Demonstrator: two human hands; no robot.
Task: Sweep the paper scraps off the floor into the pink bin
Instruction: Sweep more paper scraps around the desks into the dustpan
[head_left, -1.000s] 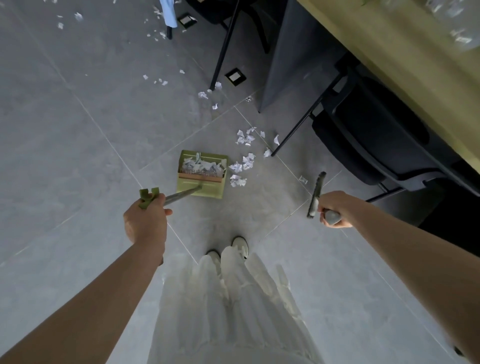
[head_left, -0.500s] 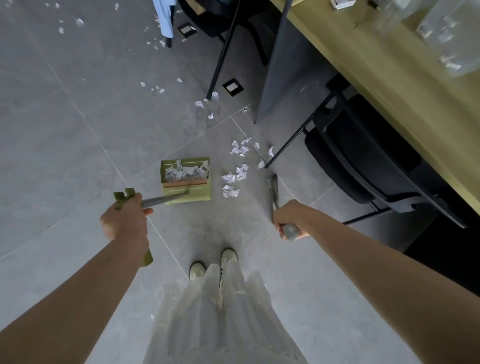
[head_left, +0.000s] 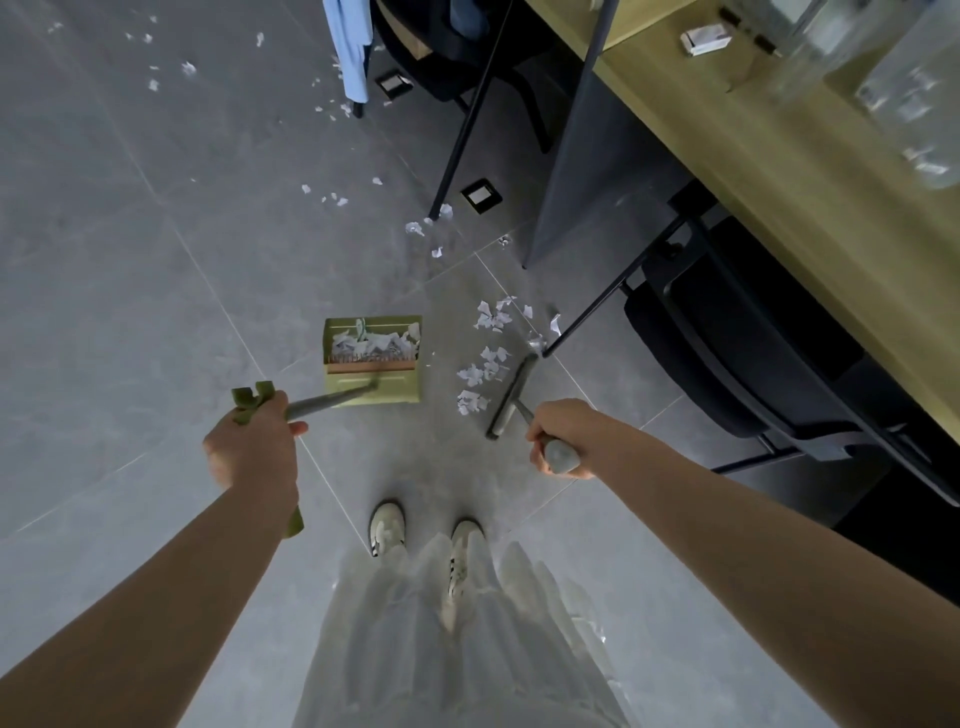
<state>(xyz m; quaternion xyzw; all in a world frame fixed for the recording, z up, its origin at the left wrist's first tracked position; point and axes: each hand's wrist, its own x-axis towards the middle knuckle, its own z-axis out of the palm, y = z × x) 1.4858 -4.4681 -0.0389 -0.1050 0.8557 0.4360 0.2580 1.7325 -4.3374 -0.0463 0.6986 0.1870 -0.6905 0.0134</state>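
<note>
My left hand (head_left: 252, 446) grips the long handle of a green dustpan (head_left: 372, 391) that stands on the grey floor ahead of my feet, with white paper scraps piled inside it. My right hand (head_left: 558, 437) grips the grey handle of a broom whose dark head (head_left: 511, 396) lies on the floor just right of a small heap of paper scraps (head_left: 480, 375). More scraps (head_left: 494, 315) lie beyond it, and others (head_left: 431, 228) trail off toward the top left. No pink bin is in view.
A black chair (head_left: 753, 353) and a wooden desk (head_left: 810, 171) fill the right side, with thin black legs (head_left: 467, 119) reaching the floor. A blue cloth (head_left: 350, 47) hangs at the top. Two square floor sockets (head_left: 481, 195) sit near the legs. My shoes (head_left: 387, 526) stand below.
The broom head has swung left and down to the floor beside the scrap heap. My left hand and the dustpan stayed in place; the view tilted up.
</note>
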